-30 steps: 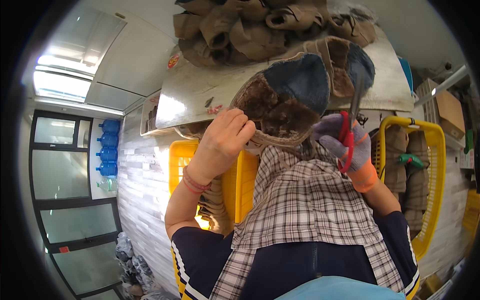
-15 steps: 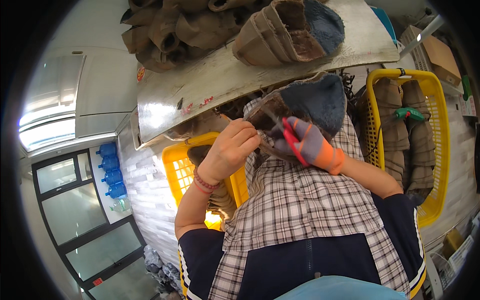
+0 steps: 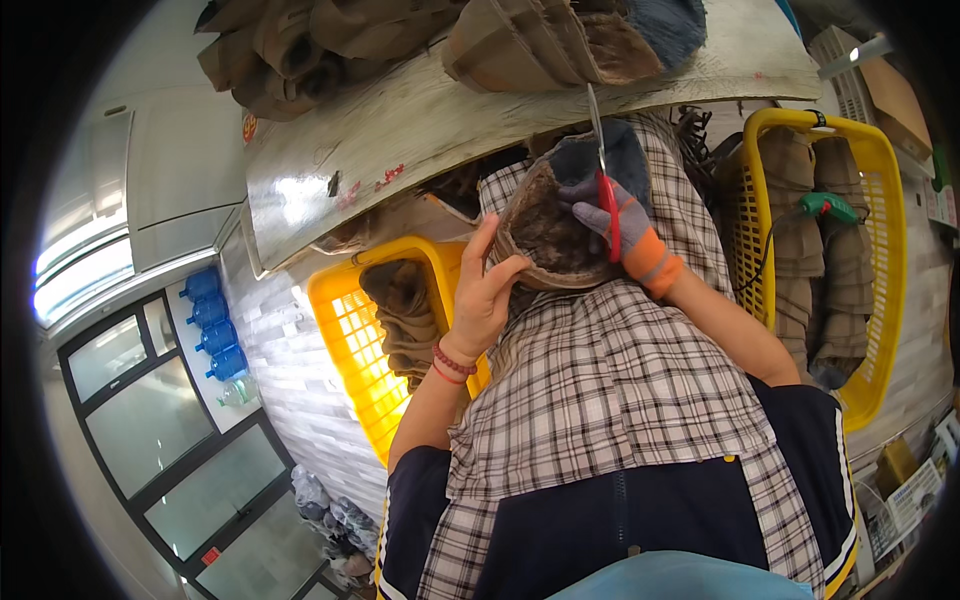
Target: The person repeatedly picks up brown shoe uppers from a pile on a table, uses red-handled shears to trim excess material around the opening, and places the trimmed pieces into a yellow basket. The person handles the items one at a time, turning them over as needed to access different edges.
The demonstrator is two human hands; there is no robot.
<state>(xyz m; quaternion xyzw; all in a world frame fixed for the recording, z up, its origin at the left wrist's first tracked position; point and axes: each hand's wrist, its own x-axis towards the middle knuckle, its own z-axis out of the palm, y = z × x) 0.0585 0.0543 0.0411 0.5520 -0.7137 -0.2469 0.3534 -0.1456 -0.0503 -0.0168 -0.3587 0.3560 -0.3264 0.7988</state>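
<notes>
A brown boot upper (image 3: 548, 225) with a furry inside and a blue-grey lining patch lies in my lap, its opening facing up. My bare left hand (image 3: 485, 290) holds its left rim, thumb and forefinger spread along the edge. My right hand (image 3: 625, 225), in a grey and orange glove, is closed around red-handled scissors (image 3: 608, 200). The blades point up and away, past the upper toward the table edge. The gloved fingers rest over the upper's right side and hide part of it.
A worn table (image 3: 400, 150) spans the far side, bearing nested boot uppers (image 3: 520, 45) and a brown pile (image 3: 310, 45). Yellow baskets of similar pieces stand at left (image 3: 340, 340) and right (image 3: 885, 300). A green-handled tool (image 3: 828, 207) with a cord lies on the right basket's contents.
My left hand has shifted down the rim and its fingers have spread. The scissors have swung upright, away from the rim beside my left fingers. The upper has turned, showing more of its furry inside.
</notes>
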